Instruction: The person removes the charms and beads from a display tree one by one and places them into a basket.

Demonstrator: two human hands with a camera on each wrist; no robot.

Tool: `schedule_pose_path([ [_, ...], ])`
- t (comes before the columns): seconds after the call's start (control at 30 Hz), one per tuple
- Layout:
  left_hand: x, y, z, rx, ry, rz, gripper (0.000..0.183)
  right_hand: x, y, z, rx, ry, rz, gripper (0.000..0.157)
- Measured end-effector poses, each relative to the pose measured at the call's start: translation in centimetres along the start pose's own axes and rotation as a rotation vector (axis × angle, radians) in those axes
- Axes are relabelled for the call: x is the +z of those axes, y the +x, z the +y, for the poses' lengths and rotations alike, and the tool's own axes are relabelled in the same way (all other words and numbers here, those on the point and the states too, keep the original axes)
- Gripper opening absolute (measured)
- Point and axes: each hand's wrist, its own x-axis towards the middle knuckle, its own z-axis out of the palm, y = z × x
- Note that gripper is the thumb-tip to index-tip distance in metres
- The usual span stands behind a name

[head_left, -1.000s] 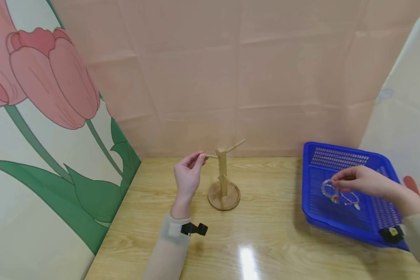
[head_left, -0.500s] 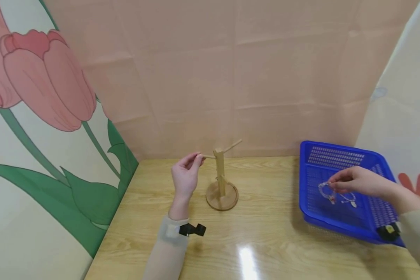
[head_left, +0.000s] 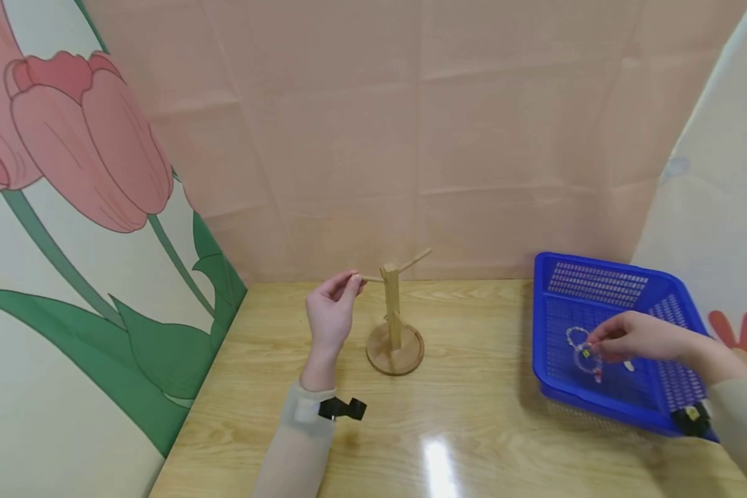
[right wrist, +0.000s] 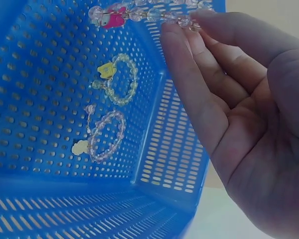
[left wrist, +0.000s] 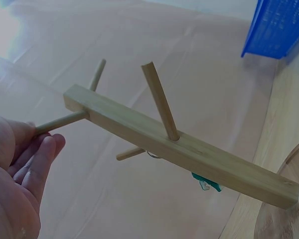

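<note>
My left hand (head_left: 331, 311) pinches the end of an upper peg (left wrist: 62, 123) on a wooden stand (head_left: 393, 304) with a round base. Behind its post, in the left wrist view, a green and clear trinket (left wrist: 208, 182) shows, partly hidden. Over the blue basket, my right hand (head_left: 644, 339) pinches a clear beaded bracelet (right wrist: 154, 15) between thumb and fingertips. A pink charm (right wrist: 113, 19) hangs from it. Below lie a yellowish beaded bracelet (right wrist: 123, 79) with a yellow charm and a pale pink-purple one (right wrist: 108, 137) with a cream charm.
The blue perforated basket (head_left: 538, 332) stands on the right of the wood-grain table (head_left: 473, 401). A pinkish cloth backdrop (head_left: 324, 138) rises behind the table. Panels printed with flowers flank both sides.
My right hand has shifted slightly toward me, and the bracelet it holds now hangs apart from the one behind it. My left hand keeps its pinch on the peg.
</note>
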Motion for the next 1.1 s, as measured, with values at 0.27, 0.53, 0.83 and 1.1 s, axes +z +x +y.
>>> schedule_pose_path([
  [0.27, 0.1, 0.1, -0.1, -0.026, -0.007, 0.008, 0.02, -0.1, 0.0, 0.7, 0.053, 0.017, -0.02, 0.025],
  [0.53, 0.5, -0.2, 1.8, -0.023, 0.0, 0.004, 0.016, 0.3, 0.1, 0.2, 0.1, -0.006, -0.029, 0.02],
  [0.83, 0.7, -0.4, 2.8, -0.025, 0.012, 0.008, 0.015, 0.1, 0.4, 0.6, 0.115, -0.005, -0.065, 0.017],
  [1.1, 0.7, -0.4, 2.9, -0.024, 0.005, 0.003, 0.015, 0.0, 0.7, 1.6, 0.149, -0.029, -0.052, 0.015],
])
